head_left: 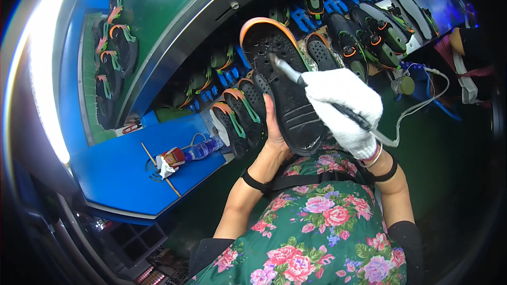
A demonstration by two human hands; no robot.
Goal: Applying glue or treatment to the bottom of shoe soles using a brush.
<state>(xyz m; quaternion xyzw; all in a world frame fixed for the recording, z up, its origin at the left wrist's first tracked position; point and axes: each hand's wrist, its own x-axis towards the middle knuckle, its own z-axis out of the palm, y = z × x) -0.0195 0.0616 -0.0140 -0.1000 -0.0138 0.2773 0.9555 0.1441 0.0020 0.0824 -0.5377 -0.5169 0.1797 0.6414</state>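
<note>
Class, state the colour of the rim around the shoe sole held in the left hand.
Orange, around the black shoe sole; head view.

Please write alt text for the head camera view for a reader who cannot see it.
A bare left hand holds up a black shoe sole with an orange rim while the white-gloved right hand presses a metal-tipped, corded tool to its tread. More soles stand in a row beside a blue table.

Both bare forearms come up from the bottom, each with a dark band near the wrist. The left hand (273, 136) is bare, palm up, with its fingers curled in a grip. The right hand (346, 106) wears a white glove and is closed tight.
</note>
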